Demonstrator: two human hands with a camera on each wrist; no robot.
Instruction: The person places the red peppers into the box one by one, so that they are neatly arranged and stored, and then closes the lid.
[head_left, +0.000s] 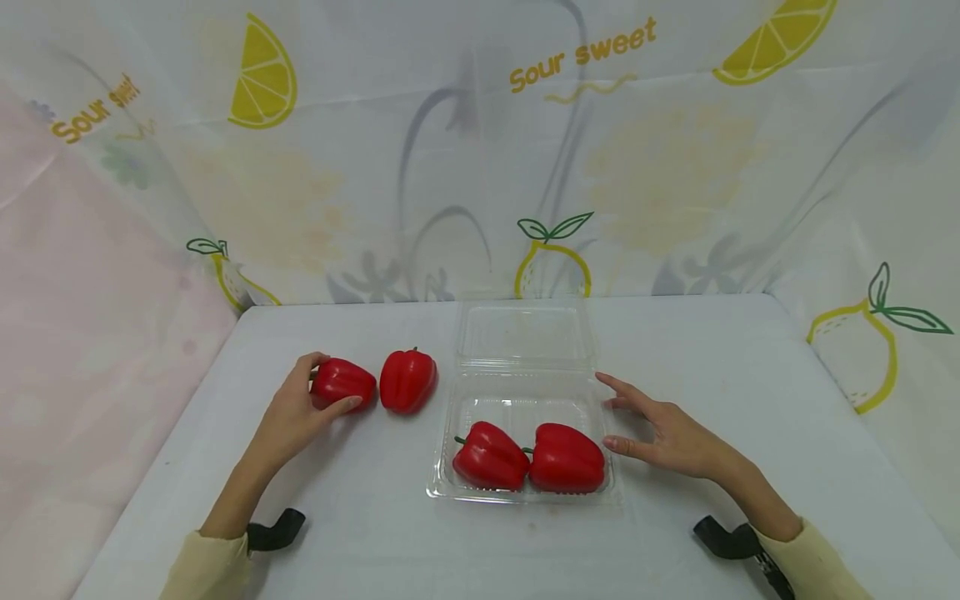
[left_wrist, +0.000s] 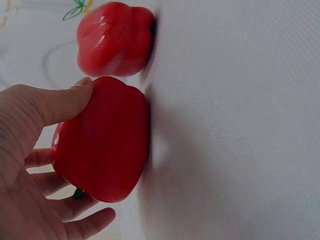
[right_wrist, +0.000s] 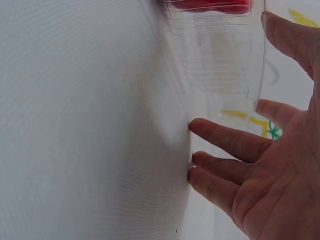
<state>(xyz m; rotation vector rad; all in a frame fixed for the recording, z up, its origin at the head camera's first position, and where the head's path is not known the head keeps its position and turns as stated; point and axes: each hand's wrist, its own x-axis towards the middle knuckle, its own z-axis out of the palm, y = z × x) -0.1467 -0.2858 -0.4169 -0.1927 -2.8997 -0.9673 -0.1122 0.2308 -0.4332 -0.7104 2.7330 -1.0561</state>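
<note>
On the left of the table, my left hand (head_left: 291, 417) holds a red bell pepper (head_left: 343, 382) between thumb and fingers. The left wrist view shows the thumb on that pepper's (left_wrist: 107, 140) near side, its green stem among the fingers. Just right of it sits a second red pepper (head_left: 407, 382). A clear plastic clamshell container (head_left: 487, 406) lies unfolded at the middle, with two red peppers (head_left: 491, 457) side by side along the front of its tray. My right hand (head_left: 667, 433) is spread beside the tray's right side, thumb and fingertips right at the rim (right_wrist: 263, 55).
The container's transparent lid (head_left: 525, 333) lies folded back toward the table's far edge. Behind the white table (head_left: 712, 350) hangs a lemon-printed curtain (head_left: 480, 167). Black wrist mounts (head_left: 276, 531) stick out inward from both forearms.
</note>
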